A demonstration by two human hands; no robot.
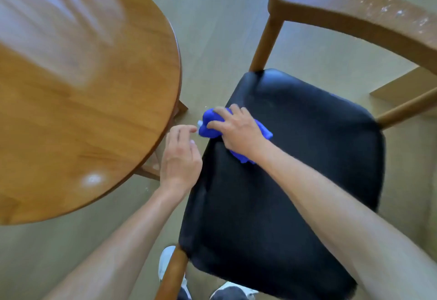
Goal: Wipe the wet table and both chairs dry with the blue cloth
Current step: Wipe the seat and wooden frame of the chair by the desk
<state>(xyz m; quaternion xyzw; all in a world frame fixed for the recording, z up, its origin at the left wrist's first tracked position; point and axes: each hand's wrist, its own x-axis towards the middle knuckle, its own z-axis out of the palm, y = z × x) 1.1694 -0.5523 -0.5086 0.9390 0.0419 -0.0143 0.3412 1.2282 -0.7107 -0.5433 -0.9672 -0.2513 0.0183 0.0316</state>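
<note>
A wooden chair with a black padded seat (295,169) fills the right half of the head view. My right hand (238,131) grips a crumpled blue cloth (208,123) and presses it on the seat's left edge. Part of the cloth is hidden under the hand. My left hand (181,157) hovers just left of the seat, fingers loosely curled, holding nothing. The round wooden table (82,91) lies to the left, with a shiny wet patch near its front edge. Water droplets speckle the chair's curved wooden backrest (369,13) at the top right.
A narrow strip of pale floor (212,39) separates the table from the chair. My shoes (165,266) stand beside the chair's front leg at the bottom. The table's legs show under its right edge.
</note>
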